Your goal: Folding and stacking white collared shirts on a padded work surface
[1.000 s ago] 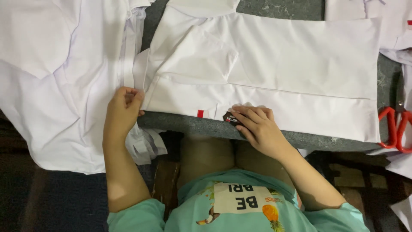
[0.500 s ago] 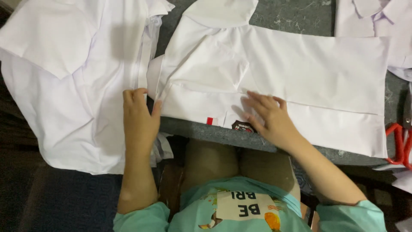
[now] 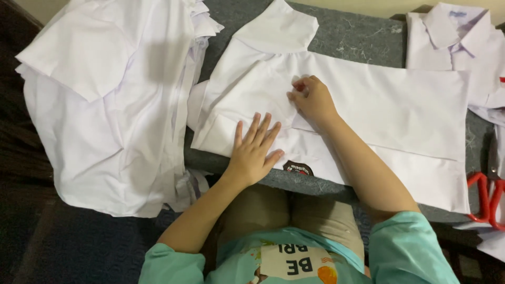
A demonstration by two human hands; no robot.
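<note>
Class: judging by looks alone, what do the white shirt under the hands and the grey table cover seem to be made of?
White shirt: thin woven cloth, probably cotton blend; matte, with sharp creases. Table cover: grey felt-like fabric; fuzzy, with stray threads clinging.

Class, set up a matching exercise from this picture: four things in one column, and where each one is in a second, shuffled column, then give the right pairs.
1. left hand
2. right hand
3. scissors
4. stack of white shirts

A. at the right edge of the table
B. pinching cloth in the middle of the spread shirt
C. piled at the left
D. flat, fingers spread, near the shirt's front edge

Pairs: 1-D, 2-B, 3-A, 4-C
</note>
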